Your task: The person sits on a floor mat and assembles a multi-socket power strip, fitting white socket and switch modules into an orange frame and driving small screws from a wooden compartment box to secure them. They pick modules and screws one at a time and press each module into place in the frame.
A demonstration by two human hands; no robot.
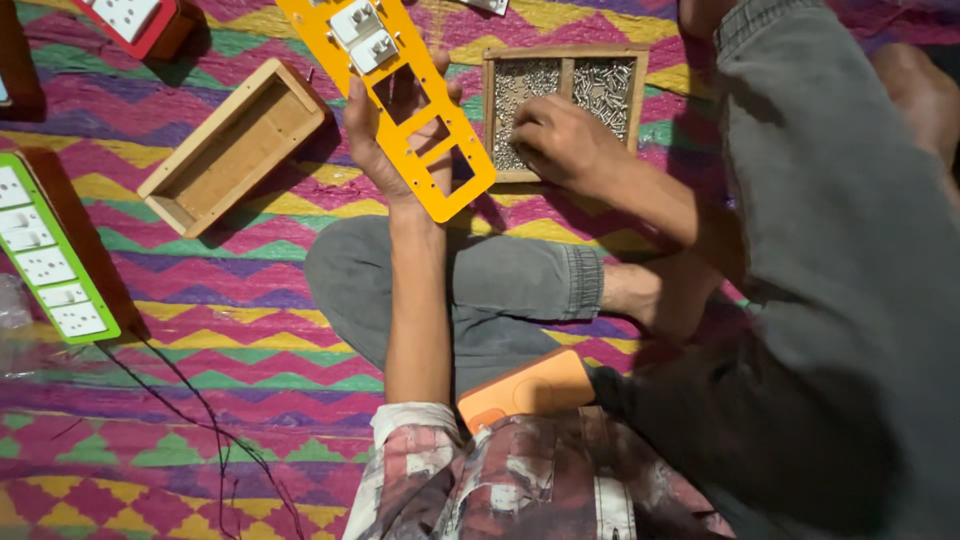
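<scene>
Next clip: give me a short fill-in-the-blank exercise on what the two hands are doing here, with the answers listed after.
1. The left hand holds up a long panel coloured ____.
2. The right hand reaches into a wooden tray filled with small metal ____.
3. Left of the panel, an empty wooden box lies on the zigzag-patterned ____.
4. At the left edge of the view lies a socket strip with a frame coloured ____.

Answers: orange; screws; mat; green

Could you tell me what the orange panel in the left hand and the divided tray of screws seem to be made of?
Orange panel: probably moulded plastic, smooth, uniform colour, clean cutouts. Divided tray: looks like unfinished wood, pale grainy rim. Screws: likely metal, silvery glint.
</scene>
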